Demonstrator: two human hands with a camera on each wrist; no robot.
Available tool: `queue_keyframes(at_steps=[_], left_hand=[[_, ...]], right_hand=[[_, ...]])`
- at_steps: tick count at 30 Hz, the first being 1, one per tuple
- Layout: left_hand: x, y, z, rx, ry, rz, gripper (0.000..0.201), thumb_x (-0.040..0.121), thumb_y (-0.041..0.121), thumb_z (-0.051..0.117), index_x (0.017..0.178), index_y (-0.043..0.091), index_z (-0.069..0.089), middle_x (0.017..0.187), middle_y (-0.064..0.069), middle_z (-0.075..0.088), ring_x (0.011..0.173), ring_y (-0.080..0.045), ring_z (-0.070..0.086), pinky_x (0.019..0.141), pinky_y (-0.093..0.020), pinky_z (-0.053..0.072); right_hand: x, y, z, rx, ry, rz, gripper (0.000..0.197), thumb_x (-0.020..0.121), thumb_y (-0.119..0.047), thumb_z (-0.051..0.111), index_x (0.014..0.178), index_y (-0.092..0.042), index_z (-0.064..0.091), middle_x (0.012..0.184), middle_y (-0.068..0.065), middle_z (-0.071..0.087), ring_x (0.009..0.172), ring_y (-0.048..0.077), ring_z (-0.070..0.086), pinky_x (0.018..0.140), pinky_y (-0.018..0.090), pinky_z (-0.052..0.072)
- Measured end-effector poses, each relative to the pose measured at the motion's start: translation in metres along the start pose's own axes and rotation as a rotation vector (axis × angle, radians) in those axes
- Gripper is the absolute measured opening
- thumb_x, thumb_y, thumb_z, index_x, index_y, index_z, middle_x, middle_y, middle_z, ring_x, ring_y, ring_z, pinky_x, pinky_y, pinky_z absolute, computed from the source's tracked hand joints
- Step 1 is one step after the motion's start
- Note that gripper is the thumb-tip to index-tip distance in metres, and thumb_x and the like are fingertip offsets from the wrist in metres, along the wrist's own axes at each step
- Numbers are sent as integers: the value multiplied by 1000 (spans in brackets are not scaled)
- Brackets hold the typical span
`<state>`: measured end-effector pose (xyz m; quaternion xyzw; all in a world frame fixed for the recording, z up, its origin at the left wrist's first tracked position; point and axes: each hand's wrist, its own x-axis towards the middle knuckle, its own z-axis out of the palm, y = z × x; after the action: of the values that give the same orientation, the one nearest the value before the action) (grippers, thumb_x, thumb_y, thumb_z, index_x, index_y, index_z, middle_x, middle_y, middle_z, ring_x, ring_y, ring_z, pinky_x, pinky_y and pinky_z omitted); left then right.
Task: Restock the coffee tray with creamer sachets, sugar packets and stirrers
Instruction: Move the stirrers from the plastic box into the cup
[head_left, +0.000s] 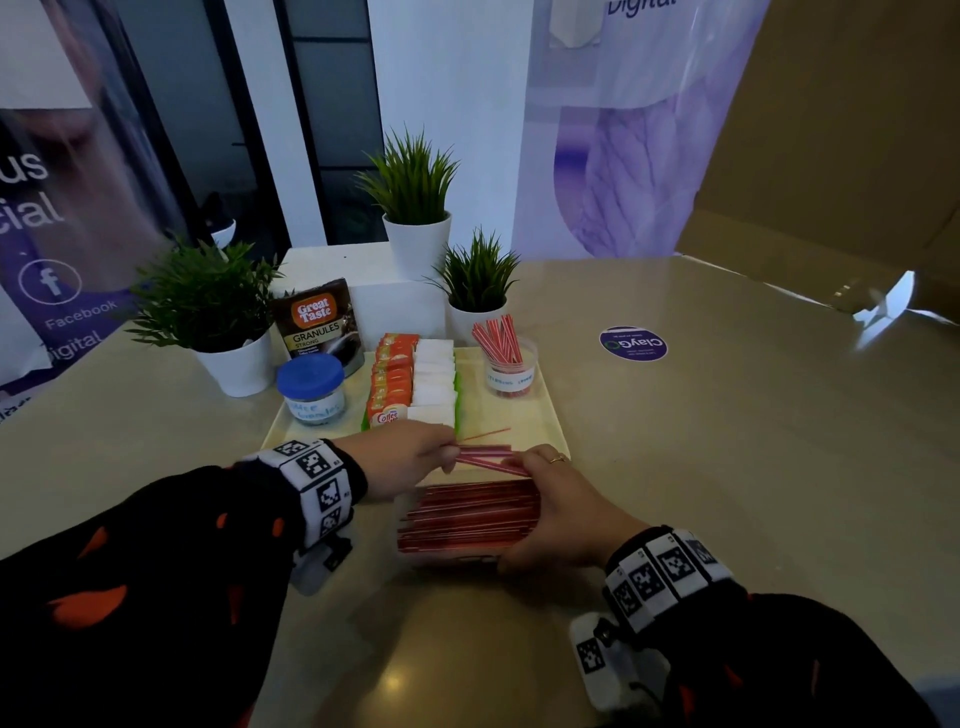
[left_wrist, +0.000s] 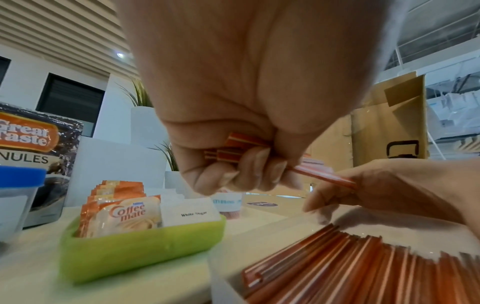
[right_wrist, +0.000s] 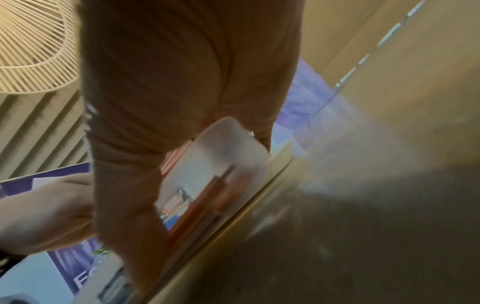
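Note:
A cream tray (head_left: 546, 415) carries a green bin (left_wrist: 140, 253) packed with orange Coffee mate sachets (head_left: 392, 379) and white sugar packets (head_left: 434, 379). A clear cup (head_left: 510, 370) at the tray's back right has red-and-white stirrers standing in it. In front of the tray is a clear box (head_left: 467, 519) full of stirrers lying flat. My left hand (head_left: 447, 457) grips a small bundle of stirrers (head_left: 485, 456) just above the box, fingers curled round it (left_wrist: 246, 164). My right hand (head_left: 524, 499) clasps the box's right end (right_wrist: 228, 148), its fingers by the bundle's far tip.
A blue-lidded jar (head_left: 310, 387) stands on the tray's left, with a Great Taste granules pouch (head_left: 319, 322) behind it. Three potted plants (head_left: 208, 312) ring the tray's back. A round sticker (head_left: 632, 344) lies on the table; a cardboard box (head_left: 831, 156) rises at the right.

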<state>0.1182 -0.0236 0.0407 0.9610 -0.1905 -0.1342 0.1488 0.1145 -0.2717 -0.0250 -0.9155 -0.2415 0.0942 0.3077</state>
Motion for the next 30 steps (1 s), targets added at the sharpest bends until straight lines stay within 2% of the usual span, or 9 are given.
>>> queue_keyframes(at_steps=[4,6,10,12,15,18,22,25,30], left_hand=[[18,1,-13,-49,72,1,35,106,45,32,89,28,58,90,6,62,87,-11,56,79,-31,44],[30,3,-19,-111,134,-15,35,106,46,32,86,28,54,87,3,61,85,-17,57,80,-36,46],[60,12,-32,-218,266,-120,29,108,39,33,92,21,50,83,3,54,73,-16,50,65,-32,39],[82,13,-35,-234,299,-200,27,108,37,32,103,18,52,94,1,58,81,-16,51,71,-31,36],[117,10,-34,-261,330,-278,35,109,33,32,121,11,57,121,-9,62,107,-26,57,84,-32,40],[147,11,-29,-285,348,-331,44,108,36,33,129,3,54,128,-17,60,121,-34,56,96,-36,41],[167,23,-28,-128,345,-349,54,110,36,22,134,-3,51,134,-22,57,124,-36,54,102,-41,42],[176,24,-31,15,340,-374,37,107,19,36,131,-1,55,131,-20,59,121,-36,56,99,-41,45],[187,23,-44,312,255,-369,27,101,19,49,122,11,65,117,-9,66,106,-27,65,84,-35,50]], right_hand=[[4,7,-15,94,69,0,112,49,-50,96,144,-31,40,131,-14,36,122,8,40,104,26,45],[5,13,-18,125,127,30,113,48,-52,95,145,-31,40,131,-14,35,123,10,41,106,29,47],[9,29,-18,166,241,96,117,43,-57,93,145,-29,42,128,-15,35,121,10,43,109,36,48],[13,35,-17,172,301,145,118,43,-56,92,146,-27,42,128,-13,35,121,9,42,110,34,46],[16,41,-14,204,384,229,117,46,-51,93,147,-26,41,130,-11,34,119,8,40,109,32,44],[19,45,-8,217,427,273,113,51,-54,90,148,-28,40,131,-12,33,124,9,40,111,37,45],[20,49,-1,215,449,249,107,53,-60,84,147,-32,41,130,-17,31,126,6,36,112,35,43],[21,52,3,208,480,240,103,53,-68,80,144,-32,45,135,-16,32,126,5,37,113,34,42],[22,54,7,203,477,245,102,55,-74,76,143,-34,45,140,-16,30,131,7,34,115,37,40]])
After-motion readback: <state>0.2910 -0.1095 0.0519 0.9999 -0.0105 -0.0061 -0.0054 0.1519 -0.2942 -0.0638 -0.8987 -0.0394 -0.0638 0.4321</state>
